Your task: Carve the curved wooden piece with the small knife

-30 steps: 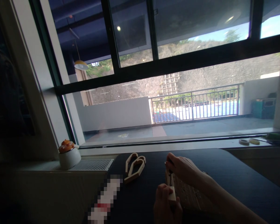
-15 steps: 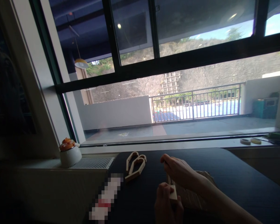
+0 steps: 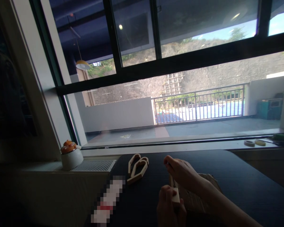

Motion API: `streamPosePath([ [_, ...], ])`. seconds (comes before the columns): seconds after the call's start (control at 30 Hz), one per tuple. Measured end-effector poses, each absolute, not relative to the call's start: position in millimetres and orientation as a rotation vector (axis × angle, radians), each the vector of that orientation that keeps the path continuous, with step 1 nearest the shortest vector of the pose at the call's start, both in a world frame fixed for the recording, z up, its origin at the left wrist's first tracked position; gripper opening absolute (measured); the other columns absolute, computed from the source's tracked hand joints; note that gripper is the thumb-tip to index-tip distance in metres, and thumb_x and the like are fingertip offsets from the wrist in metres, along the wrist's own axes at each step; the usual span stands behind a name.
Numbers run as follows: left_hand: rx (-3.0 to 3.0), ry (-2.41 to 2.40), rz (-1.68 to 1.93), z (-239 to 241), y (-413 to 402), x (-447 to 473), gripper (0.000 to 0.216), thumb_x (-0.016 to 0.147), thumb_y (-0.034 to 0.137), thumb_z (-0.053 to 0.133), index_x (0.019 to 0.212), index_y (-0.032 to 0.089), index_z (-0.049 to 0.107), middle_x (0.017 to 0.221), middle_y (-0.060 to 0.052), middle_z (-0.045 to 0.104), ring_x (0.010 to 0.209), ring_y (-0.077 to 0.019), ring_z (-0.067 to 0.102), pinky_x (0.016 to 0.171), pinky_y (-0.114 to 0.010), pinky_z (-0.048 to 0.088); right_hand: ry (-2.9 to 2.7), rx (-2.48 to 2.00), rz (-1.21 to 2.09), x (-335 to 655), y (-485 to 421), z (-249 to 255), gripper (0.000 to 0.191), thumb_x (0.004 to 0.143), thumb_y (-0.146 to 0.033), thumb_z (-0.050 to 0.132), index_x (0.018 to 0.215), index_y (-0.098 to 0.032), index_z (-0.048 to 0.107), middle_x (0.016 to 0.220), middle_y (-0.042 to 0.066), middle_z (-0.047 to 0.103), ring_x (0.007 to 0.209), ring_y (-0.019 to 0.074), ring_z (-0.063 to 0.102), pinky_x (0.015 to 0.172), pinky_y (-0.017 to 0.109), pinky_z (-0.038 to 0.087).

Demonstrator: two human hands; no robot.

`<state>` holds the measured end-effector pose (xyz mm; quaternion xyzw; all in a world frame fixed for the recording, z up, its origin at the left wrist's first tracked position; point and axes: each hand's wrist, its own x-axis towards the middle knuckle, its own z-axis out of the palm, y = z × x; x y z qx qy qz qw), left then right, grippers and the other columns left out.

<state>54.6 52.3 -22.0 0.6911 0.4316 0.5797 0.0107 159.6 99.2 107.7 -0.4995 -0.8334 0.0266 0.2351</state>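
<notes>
My left hand (image 3: 167, 205), low in the view, is closed around a pale wooden piece (image 3: 176, 196) whose near end shows between the fingers. Just beyond it, my right hand (image 3: 181, 168) is closed with curled fingers over the far end of that piece. What the right fingers grip is hidden beneath them. Under my right forearm lies a brown, crumpled flat sheet (image 3: 191, 198), perhaps cardboard. To the left on the dark table (image 3: 241, 183) rest curved, heart-like wooden frames (image 3: 138, 170), overlapping and apart from both hands.
A white pot with an orange lid (image 3: 72, 156) stands on the radiator cover (image 3: 97, 165) at the left. Tape rolls (image 3: 259, 142) and green-handled tools (image 3: 281, 138) lie on the windowsill at the right. A blurred-out strip (image 3: 109, 198) is at the table's left edge.
My right hand has shifted very slightly to the right, its fingertips turned a little. The left hand and the wooden pieces stay where they were.
</notes>
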Motion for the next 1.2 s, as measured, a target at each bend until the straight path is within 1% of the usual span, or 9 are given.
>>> streamPosePath([
  [0.13, 2.154, 1.339, 1.816, -21, 52, 55, 0.015, 0.079, 0.016, 0.042, 0.09, 0.02, 0.051, 0.089, -0.007, 0.055, 0.08, -0.0178, 0.058, 0.072, -0.029, 0.05, -2.295, -1.367, 0.125, 163, 98, 109, 0.023, 0.089, -0.023, 0.033, 0.104, -0.023, 0.051, 0.083, 0.003, 0.065, 0.07, 0.0149, 0.059, 0.059, 0.024, 0.032],
  [0.3, 2.153, 1.347, 1.854, -20, 52, 56, 0.015, 0.078, 0.014, 0.043, 0.089, 0.021, 0.052, 0.089, -0.007, 0.056, 0.079, -0.0179, 0.058, 0.071, -0.028, 0.05, -2.275, -1.351, 0.156, 165, 100, 110, 0.024, 0.09, -0.025, 0.034, 0.108, -0.02, 0.05, 0.082, 0.005, 0.066, 0.07, 0.0162, 0.06, 0.058, 0.024, 0.033],
  [0.43, 2.147, 1.359, 1.86, -21, 53, 57, 0.017, 0.077, 0.013, 0.043, 0.088, 0.021, 0.051, 0.089, -0.006, 0.057, 0.078, -0.0176, 0.058, 0.07, -0.028, 0.051, -2.261, -1.393, 0.077, 166, 101, 111, 0.021, 0.089, -0.026, 0.037, 0.102, -0.021, 0.053, 0.074, 0.003, 0.066, 0.065, 0.0164, 0.06, 0.056, 0.025, 0.031],
  [0.63, 2.151, 1.357, 1.868, -22, 53, 56, 0.016, 0.078, 0.015, 0.043, 0.089, 0.021, 0.052, 0.089, -0.007, 0.056, 0.08, -0.0183, 0.058, 0.07, -0.028, 0.05, -2.286, -1.397, 0.067, 167, 98, 113, 0.017, 0.089, -0.026, 0.038, 0.091, -0.022, 0.054, 0.074, 0.002, 0.065, 0.061, 0.0135, 0.058, 0.053, 0.023, 0.028],
  [0.7, 2.16, 1.355, 1.856, -22, 53, 56, 0.015, 0.078, 0.015, 0.043, 0.09, 0.021, 0.051, 0.09, -0.007, 0.056, 0.08, -0.0183, 0.058, 0.071, -0.029, 0.05, -2.302, -1.413, 0.059, 167, 96, 115, 0.018, 0.089, -0.026, 0.038, 0.096, -0.022, 0.054, 0.077, 0.003, 0.066, 0.063, 0.0144, 0.059, 0.053, 0.024, 0.028],
  [0.8, 2.164, 1.351, 1.834, -22, 53, 55, 0.015, 0.079, 0.016, 0.042, 0.09, 0.021, 0.051, 0.09, -0.007, 0.056, 0.081, -0.0184, 0.058, 0.071, -0.029, 0.05, -2.318, -1.425, 0.099, 168, 95, 116, 0.025, 0.089, -0.024, 0.037, 0.109, -0.02, 0.051, 0.083, 0.006, 0.067, 0.07, 0.0169, 0.061, 0.056, 0.025, 0.03],
  [0.87, 2.155, 1.351, 1.832, -22, 53, 56, 0.015, 0.079, 0.016, 0.043, 0.089, 0.02, 0.052, 0.091, -0.007, 0.056, 0.081, -0.0182, 0.058, 0.071, -0.029, 0.05, -2.322, -1.435, 0.129, 169, 96, 116, 0.026, 0.089, -0.024, 0.037, 0.112, -0.018, 0.05, 0.084, 0.007, 0.067, 0.071, 0.0176, 0.062, 0.057, 0.025, 0.031],
  [1.07, 2.128, 1.363, 1.884, -23, 54, 59, 0.014, 0.078, 0.015, 0.042, 0.087, 0.02, 0.052, 0.088, -0.007, 0.057, 0.08, -0.0185, 0.057, 0.07, -0.029, 0.05, -2.279, -1.485, 0.031, 175, 103, 114, 0.018, 0.089, -0.03, 0.042, 0.099, -0.02, 0.053, 0.076, 0.004, 0.067, 0.065, 0.0178, 0.061, 0.055, 0.025, 0.029],
  [1.2, 2.135, 1.37, 1.841, -25, 55, 57, 0.014, 0.077, 0.016, 0.043, 0.087, 0.02, 0.053, 0.089, -0.007, 0.057, 0.081, -0.0188, 0.058, 0.07, -0.029, 0.05, -2.283, -1.503, 0.021, 177, 101, 114, 0.017, 0.09, -0.032, 0.041, 0.092, -0.021, 0.053, 0.076, 0.004, 0.067, 0.065, 0.0171, 0.061, 0.053, 0.025, 0.027],
])
